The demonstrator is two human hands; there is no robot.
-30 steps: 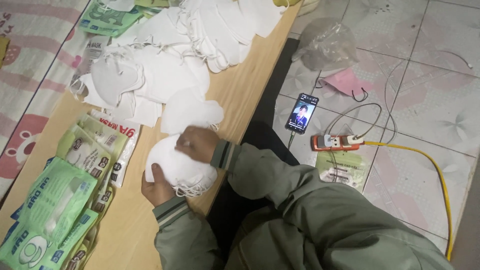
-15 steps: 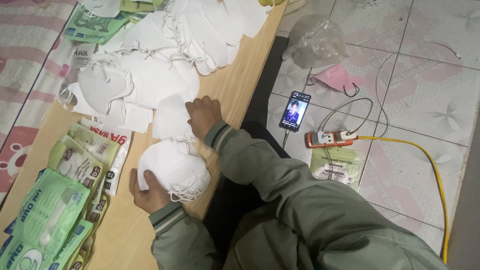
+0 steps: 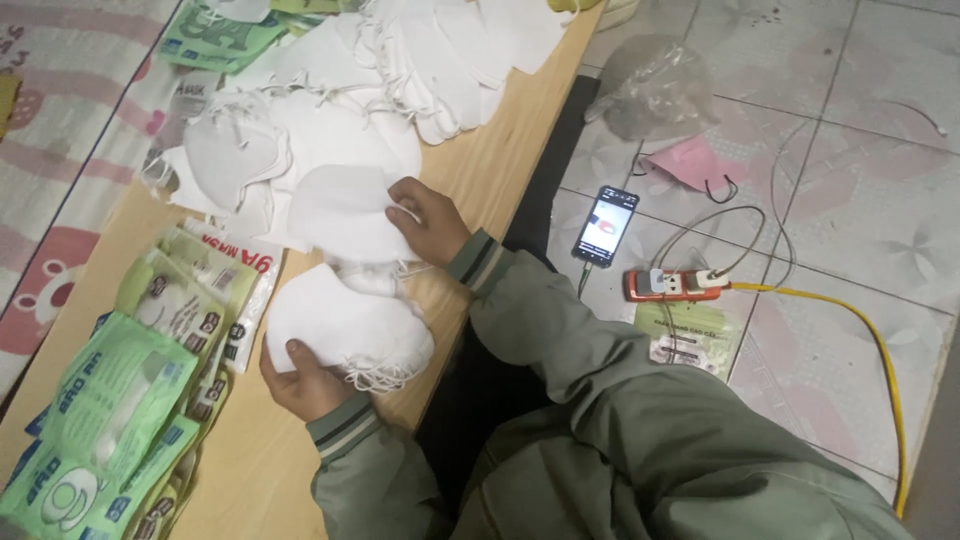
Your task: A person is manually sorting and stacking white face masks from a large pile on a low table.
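While the left hand [image 3: 300, 378] grips one mask stack [image 3: 345, 325], the right hand [image 3: 430, 222] pinches one mask [image 3: 342, 212].

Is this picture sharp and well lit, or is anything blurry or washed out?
Head view: light is dim and soft, with no hard shadows. The white masks look washed out, their folds hard to tell apart. The phone screen glows bright. The left hand and right hand look slightly soft. The floor tiles show faint sheen.

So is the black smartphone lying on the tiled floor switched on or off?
On. The black smartphone has a lit screen showing a bright picture as it lies face up.
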